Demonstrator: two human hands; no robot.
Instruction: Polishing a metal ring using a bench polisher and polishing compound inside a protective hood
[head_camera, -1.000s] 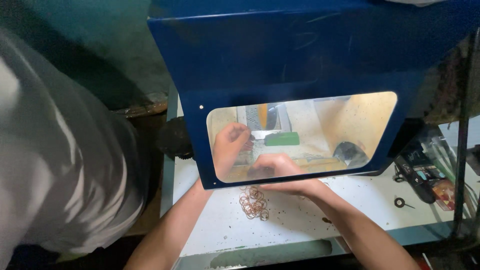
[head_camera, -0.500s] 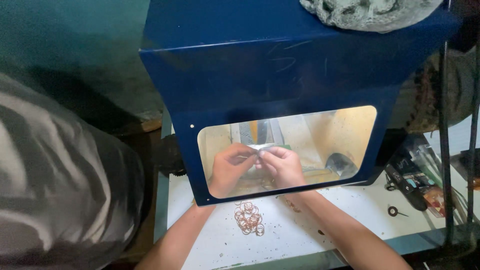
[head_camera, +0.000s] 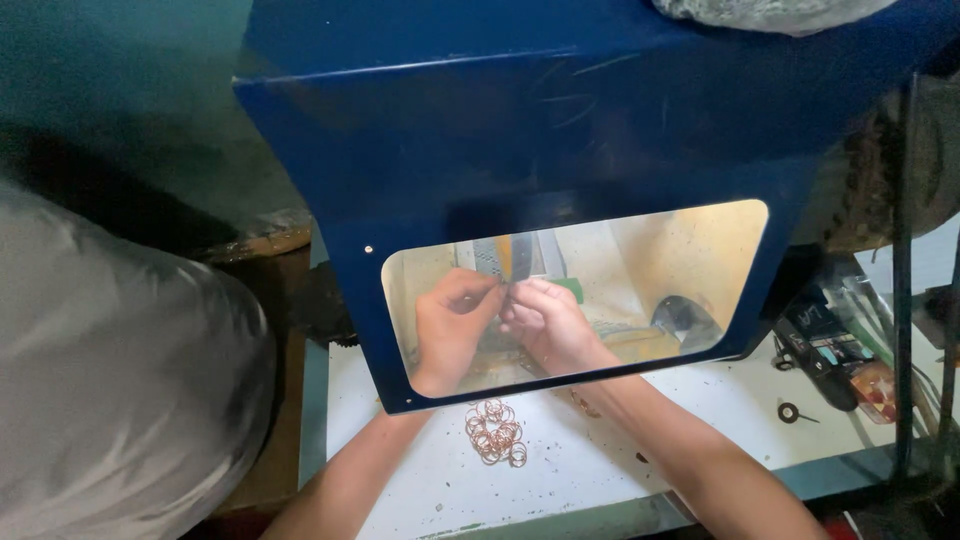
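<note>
Both of my hands reach under a blue metal hood (head_camera: 560, 130) and show through its amber window (head_camera: 700, 250). My left hand (head_camera: 452, 322) and my right hand (head_camera: 548, 322) are raised with their fingertips pinched together on a small piece between them; through the tinted pane I cannot tell what it is. A loose pile of thin copper-coloured rings (head_camera: 495, 432) lies on the white table (head_camera: 610, 470) just in front of the hood, between my forearms.
Inside the hood are a green block (head_camera: 573, 288) behind my hands and a dark rounded part (head_camera: 685, 318) to the right. Hand tools and small packets (head_camera: 830, 350) and a small black washer (head_camera: 788, 411) lie at the right. Grey fabric (head_camera: 110, 400) fills the left.
My right hand has lifted off the table surface and met my left hand; both now pinch together higher behind the window. The view has shifted slightly.
</note>
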